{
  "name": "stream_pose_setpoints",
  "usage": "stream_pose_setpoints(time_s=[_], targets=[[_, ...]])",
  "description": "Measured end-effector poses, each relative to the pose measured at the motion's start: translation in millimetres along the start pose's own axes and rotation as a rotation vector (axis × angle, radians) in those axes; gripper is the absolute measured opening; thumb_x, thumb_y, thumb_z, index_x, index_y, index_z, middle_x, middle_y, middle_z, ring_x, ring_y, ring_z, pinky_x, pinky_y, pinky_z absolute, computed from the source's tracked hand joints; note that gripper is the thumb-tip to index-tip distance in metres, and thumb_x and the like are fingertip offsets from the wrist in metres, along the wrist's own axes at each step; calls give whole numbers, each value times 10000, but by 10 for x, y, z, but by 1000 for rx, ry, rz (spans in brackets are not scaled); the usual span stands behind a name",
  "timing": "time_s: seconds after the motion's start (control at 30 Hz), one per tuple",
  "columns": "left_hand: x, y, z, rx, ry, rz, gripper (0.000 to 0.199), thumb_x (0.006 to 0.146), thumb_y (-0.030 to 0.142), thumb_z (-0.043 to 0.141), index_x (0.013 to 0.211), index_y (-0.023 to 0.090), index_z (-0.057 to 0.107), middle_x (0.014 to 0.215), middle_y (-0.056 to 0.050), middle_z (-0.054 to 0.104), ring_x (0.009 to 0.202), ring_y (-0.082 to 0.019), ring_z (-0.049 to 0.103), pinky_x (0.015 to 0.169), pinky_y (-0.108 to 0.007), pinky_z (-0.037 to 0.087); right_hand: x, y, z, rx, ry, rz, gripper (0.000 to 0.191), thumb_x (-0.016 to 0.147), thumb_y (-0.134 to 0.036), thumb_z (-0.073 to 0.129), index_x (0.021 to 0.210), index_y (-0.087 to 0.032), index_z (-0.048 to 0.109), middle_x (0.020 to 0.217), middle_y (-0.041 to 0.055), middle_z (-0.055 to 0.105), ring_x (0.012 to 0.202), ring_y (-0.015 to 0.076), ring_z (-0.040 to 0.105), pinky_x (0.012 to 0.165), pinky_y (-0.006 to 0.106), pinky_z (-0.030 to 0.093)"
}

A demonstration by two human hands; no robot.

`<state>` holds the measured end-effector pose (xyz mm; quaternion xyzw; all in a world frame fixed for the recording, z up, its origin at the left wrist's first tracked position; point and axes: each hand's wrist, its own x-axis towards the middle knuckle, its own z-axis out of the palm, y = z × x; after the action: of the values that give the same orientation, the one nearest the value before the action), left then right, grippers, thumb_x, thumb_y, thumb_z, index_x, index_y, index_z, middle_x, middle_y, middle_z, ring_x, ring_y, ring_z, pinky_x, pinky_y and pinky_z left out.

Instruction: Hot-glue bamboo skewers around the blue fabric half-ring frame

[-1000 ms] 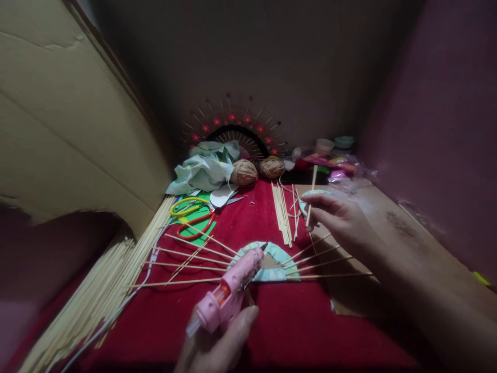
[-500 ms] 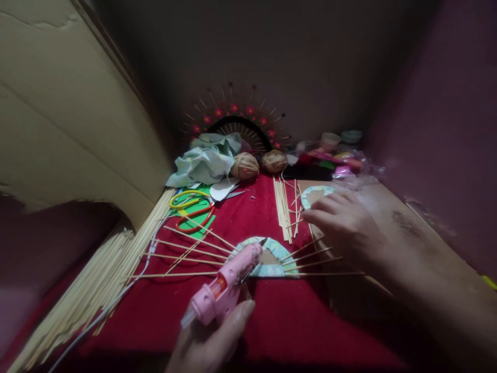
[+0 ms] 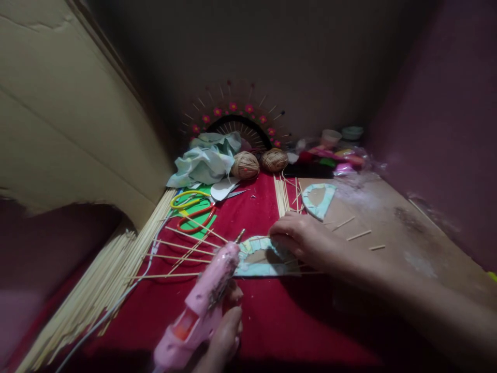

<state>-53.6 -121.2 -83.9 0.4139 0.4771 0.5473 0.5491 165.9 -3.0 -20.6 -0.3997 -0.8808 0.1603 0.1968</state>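
Observation:
My left hand (image 3: 223, 336) is wrapped round the grip of a pink hot glue gun (image 3: 205, 295), whose nozzle points up and away, just left of the arch-shaped piece. That half-ring (image 3: 260, 269), covered in pale blue-green cloth, lies on the red cloth with thin sticks (image 3: 182, 244) fanning out from its left side. More of its sticks on the right are partly covered by my right hand (image 3: 305, 235). This hand is closed in a pinch at the half-ring's upper right edge, apparently on a short thin stick, mostly hidden by the fingers.
A second cloth-covered half-ring (image 3: 328, 197) rests on the cardboard (image 3: 388, 223) at right. Scissors (image 3: 196, 223), twine balls (image 3: 246, 166) and crumpled cloth (image 3: 205, 160) lie behind. Bundled sticks (image 3: 89, 285) and a white cord (image 3: 116, 300) run along the left. A flower-trimmed arch (image 3: 233, 109) stands at the back.
My right hand has moved left and nearer, from beside the second half-ring to the edge of the first. The glue gun has drawn back to the left, off the half-ring.

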Motion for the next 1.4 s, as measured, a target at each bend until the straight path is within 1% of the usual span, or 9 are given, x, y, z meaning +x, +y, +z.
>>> stream_pose_setpoints(time_s=[0.13, 0.2, 0.43, 0.63, 0.8, 0.93, 1.1, 1.27, 1.4], targets=[[55, 84, 20, -57, 64, 73, 348, 706, 531, 793, 748, 203, 684, 759, -34, 675, 429, -107, 584, 424, -233, 521, 167, -83, 51, -38, -88, 10, 186, 874, -53, 577, 765, -155, 686, 807, 81, 694, 810, 189, 558, 702, 282, 417], [60, 114, 39, -69, 71, 79, 321, 723, 504, 788, 750, 204, 679, 740, -26, 654, 404, -89, 552, 403, -221, 498, 204, -105, 87, -42, -112, -30, 196, 885, -54, 569, 761, -155, 683, 809, 74, 701, 814, 190, 542, 719, 286, 411], [5, 165, 71, -56, 49, -61, 222, 756, 398, 763, 768, 212, 643, 684, -10, 623, 448, -98, 554, 376, -190, 446, 146, -135, 157, -75, -139, -63, 194, 896, -69, 575, 776, -143, 708, 836, 68, 704, 803, 181, 540, 761, 295, 407], [-26, 173, 122, -62, 56, -131, 209, 827, 418, 682, 786, 220, 631, 526, 19, 571, 366, -93, 475, 328, -188, 368, 44, -81, 95, -54, -6, -40, 180, 886, -82, 585, 801, -148, 730, 858, 83, 660, 814, 176, 559, 717, 283, 426], [21, 200, 119, -44, 42, -158, 223, 788, 398, 724, 724, 217, 612, 501, 26, 576, 338, -92, 472, 325, -195, 376, -159, 47, -26, -143, 156, -44, 236, 899, -129, 575, 729, -169, 734, 714, 43, 520, 681, 157, 490, 578, 275, 373], [49, 167, 64, -76, 20, -202, 250, 821, 436, 689, 716, 217, 629, 507, 20, 605, 303, -62, 418, 307, -172, 343, -351, 168, -111, -74, 156, -102, 277, 904, -76, 509, 825, -195, 746, 772, 44, 595, 717, 152, 541, 613, 273, 415], [56, 104, 69, -55, 32, -187, 275, 803, 437, 719, 677, 214, 621, 506, 26, 569, 347, -92, 478, 334, -204, 408, -394, 240, -181, 43, 77, -118, 286, 936, -140, 511, 837, -240, 760, 807, 39, 634, 775, 156, 592, 655, 273, 466], [26, 91, 64, -33, 46, -174, 268, 822, 473, 692, 728, 225, 652, 502, 21, 568, 338, -95, 465, 330, -214, 401, -345, 299, -86, -18, 116, -217, 288, 933, -120, 534, 809, -237, 766, 738, 34, 618, 715, 157, 542, 630, 288, 439], [14, 55, 33, -38, 79, -168, 250, 807, 459, 704, 725, 227, 664, 538, 8, 617, 367, -108, 507, 355, -223, 417, -369, 372, 22, -31, 135, -194, 274, 915, -93, 555, 807, -217, 775, 738, 38, 622, 705, 151, 544, 609, 275, 422]])
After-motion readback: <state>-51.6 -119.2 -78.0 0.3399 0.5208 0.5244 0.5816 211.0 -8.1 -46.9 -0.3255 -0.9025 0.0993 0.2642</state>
